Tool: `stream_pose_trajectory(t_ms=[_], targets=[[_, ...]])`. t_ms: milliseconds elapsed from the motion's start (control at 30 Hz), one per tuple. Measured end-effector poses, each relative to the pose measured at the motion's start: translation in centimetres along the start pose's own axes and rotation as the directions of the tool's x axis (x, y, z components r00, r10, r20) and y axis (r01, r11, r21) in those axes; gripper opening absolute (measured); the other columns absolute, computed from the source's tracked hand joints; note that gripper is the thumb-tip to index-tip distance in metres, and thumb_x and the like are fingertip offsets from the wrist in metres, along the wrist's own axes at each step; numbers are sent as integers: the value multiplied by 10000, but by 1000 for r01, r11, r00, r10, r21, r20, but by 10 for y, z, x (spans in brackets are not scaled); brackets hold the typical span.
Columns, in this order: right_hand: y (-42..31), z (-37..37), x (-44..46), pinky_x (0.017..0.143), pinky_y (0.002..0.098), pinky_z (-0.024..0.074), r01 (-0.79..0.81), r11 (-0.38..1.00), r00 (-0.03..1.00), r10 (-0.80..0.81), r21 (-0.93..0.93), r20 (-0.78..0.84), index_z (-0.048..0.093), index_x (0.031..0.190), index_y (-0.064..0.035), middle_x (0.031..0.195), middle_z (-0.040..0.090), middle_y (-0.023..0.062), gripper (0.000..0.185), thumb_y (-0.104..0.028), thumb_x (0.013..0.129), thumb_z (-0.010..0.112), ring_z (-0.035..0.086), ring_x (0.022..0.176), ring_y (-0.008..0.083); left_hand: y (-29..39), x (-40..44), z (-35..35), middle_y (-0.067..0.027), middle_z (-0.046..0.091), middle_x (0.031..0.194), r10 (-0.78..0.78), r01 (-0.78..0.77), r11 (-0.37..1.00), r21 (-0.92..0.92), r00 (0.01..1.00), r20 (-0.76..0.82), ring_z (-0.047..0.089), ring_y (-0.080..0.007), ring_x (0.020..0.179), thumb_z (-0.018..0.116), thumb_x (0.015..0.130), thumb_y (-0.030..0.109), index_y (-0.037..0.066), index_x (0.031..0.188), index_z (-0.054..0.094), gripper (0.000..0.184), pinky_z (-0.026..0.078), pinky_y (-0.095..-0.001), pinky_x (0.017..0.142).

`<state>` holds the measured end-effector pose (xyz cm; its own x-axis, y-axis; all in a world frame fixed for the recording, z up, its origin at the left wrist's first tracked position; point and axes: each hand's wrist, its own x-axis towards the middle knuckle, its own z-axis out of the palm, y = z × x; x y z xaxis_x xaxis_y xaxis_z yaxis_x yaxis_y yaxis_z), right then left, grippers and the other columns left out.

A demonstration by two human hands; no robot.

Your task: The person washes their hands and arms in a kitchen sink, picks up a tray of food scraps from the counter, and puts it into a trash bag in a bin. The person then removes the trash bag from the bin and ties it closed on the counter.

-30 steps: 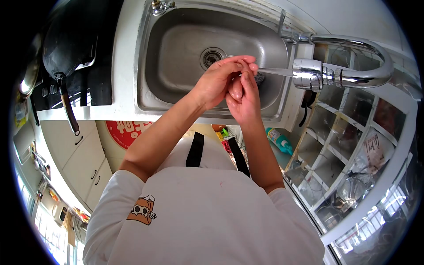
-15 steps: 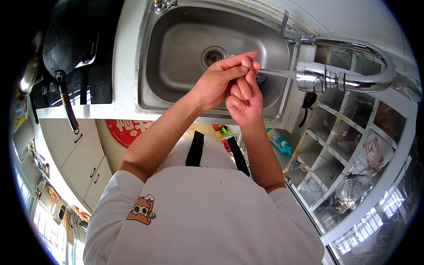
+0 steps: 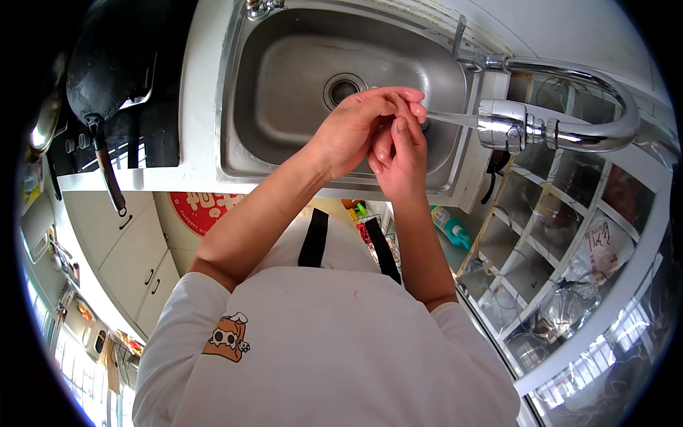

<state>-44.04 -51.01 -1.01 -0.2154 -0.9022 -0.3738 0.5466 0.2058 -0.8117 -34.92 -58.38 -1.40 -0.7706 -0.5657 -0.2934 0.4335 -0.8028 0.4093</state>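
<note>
My left hand (image 3: 359, 127) and my right hand (image 3: 402, 156) are pressed together over the stainless-steel sink (image 3: 284, 57). The left hand curls over the right hand's fingers, and the right hand's bent fingers and thumb press against the left. No object shows between them; their inner sides are hidden. A stream of water (image 3: 452, 119) runs from the chrome faucet (image 3: 501, 124) onto the fingertips. Beyond the left hand, the drain (image 3: 343, 89) is partly visible in the sink floor.
A black wok (image 3: 107, 78) sits on the stove at left, its handle (image 3: 110, 178) jutting over the counter edge. Another metal tap (image 3: 263, 8) is at the sink's far left corner. A teal bottle (image 3: 449, 226) stands below the counter, beside a compartmented rack (image 3: 548, 249).
My hands have closed more tightly together; the left fingers now cover more of the right hand's fingertips. The right hand has turned and moved slightly up. Water keeps running.
</note>
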Motion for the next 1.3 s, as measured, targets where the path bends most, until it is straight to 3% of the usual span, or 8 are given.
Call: stream_pose_trajectory(t_ms=[233,333,433,733,833,933,1033,1300], targets=[[1,-12,1,408,220,309,15,997,993,-23,71,116,467,1347,-58,760,495,-26,431,-291,985,445,389,528,46,11,-3,10,-133,597,1055,-58,58,998,18,998,-4,571,-197,952,380,901,151,-43,1214,491,384,495,-296,821],[-2,-3,1,385,189,299,46,997,998,-44,-63,34,391,1374,-21,590,365,-33,472,-311,1002,402,320,470,31,13,-2,9,-127,594,1067,-63,61,996,68,998,24,566,-191,962,386,907,157,-40,1223,485,385,473,-293,870],[-5,-1,1,385,191,302,32,998,999,-32,-49,-7,386,1379,-23,596,369,-33,475,-312,1002,403,325,477,31,6,1,6,-126,590,1075,-14,11,998,55,998,54,568,-190,957,386,905,145,-38,1236,478,389,474,-291,866],[-11,-2,1,377,176,300,-10,997,997,4,73,76,339,1409,-37,589,332,-35,506,-328,1000,401,323,485,24,1,0,4,-127,576,1151,18,-13,998,-68,997,73,542,-193,1073,418,960,73,-37,1308,432,365,434,-303,954],[-9,-9,1,374,196,296,-34,973,990,2,227,142,433,1377,-99,699,456,-22,453,-323,984,454,356,476,40,0,-1,5,-119,574,1168,19,-15,998,-62,998,67,539,-185,1090,427,971,94,-36,1316,424,369,431,-303,964],[-10,-7,0,353,173,284,-95,926,984,32,366,174,275,1443,-83,572,331,-35,507,-305,1005,399,305,463,31,0,-1,6,-103,576,1176,56,-56,998,-6,992,110,538,-175,1095,433,981,120,-36,1321,421,374,428,-302,967],[-8,-11,-2,346,179,290,-193,805,958,31,560,287,259,1452,-118,563,340,-23,476,-280,1018,368,303,449,47,0,-3,9,-92,580,1177,41,-42,999,14,994,101,540,-165,1087,433,985,136,-35,1326,416,382,428,-301,967],[-5,-14,-4,343,186,297,-257,709,930,-3,657,367,334,1412,-151,562,370,-4,404,-273,1026,335,311,443,65,0,-6,12,-94,586,1159,30,-31,1000,5,994,109,544,-168,1063,431,983,175,-33,1319,431,395,427,-309,964]])
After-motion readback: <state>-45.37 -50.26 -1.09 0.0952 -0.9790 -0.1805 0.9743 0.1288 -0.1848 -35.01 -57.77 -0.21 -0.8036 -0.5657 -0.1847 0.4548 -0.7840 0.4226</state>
